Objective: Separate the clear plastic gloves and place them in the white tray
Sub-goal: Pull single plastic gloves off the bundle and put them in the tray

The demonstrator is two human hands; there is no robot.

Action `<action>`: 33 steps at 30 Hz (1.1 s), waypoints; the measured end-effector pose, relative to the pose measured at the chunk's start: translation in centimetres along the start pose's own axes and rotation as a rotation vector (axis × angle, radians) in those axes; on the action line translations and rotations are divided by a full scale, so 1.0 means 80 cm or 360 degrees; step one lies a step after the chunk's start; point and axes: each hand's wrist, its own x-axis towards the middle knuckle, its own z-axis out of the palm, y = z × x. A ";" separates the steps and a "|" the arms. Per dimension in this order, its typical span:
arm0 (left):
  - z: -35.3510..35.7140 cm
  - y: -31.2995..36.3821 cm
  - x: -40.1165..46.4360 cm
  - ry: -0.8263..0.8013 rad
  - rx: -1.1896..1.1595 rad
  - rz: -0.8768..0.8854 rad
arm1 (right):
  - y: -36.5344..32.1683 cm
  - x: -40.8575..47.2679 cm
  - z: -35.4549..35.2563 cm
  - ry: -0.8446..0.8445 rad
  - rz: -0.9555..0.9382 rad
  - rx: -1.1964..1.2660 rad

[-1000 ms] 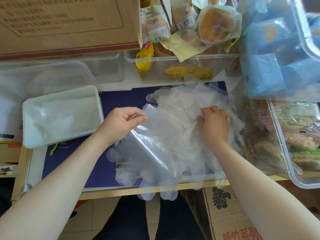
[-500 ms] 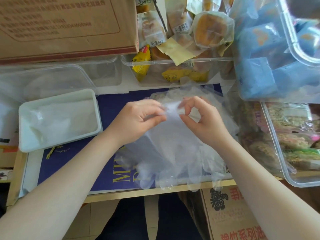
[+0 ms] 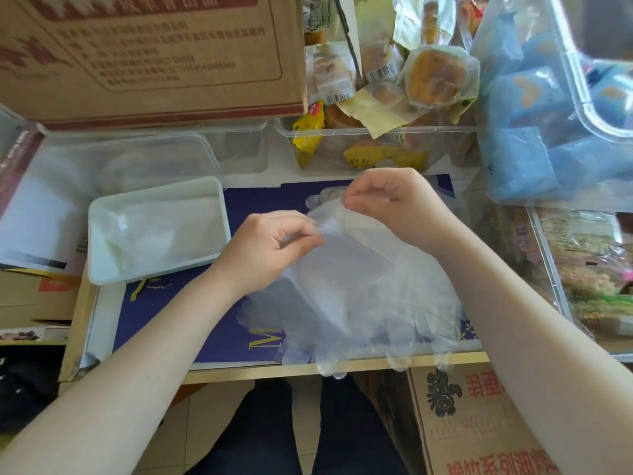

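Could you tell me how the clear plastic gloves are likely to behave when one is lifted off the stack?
The clear plastic gloves look thin and limp, draping in soft folds over the table's front edge, so one would probably sag. The layers seem to cling: both the left hand and right hand pinch at the cuff. They are likely very light and easily disturbed.

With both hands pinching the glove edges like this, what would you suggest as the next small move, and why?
Probably draw the hands a little apart to peel one layer free. The left hand and right hand each pinch the top edge of the clear plastic gloves, close together, and the stack below looks stuck in one bunch. The white tray waits to the left.
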 end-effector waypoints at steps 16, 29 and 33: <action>-0.110 -0.007 -0.042 0.0924 0.0347 -0.0519 | -0.049 0.015 -0.020 0.0782 0.0979 0.0903; -0.128 0.020 -0.003 0.0960 0.0149 -0.0212 | -0.121 -0.025 0.039 0.0529 0.0509 0.0369; -0.137 0.019 0.004 0.0863 0.0101 -0.0067 | -0.155 -0.040 0.024 -0.0069 0.0122 0.0450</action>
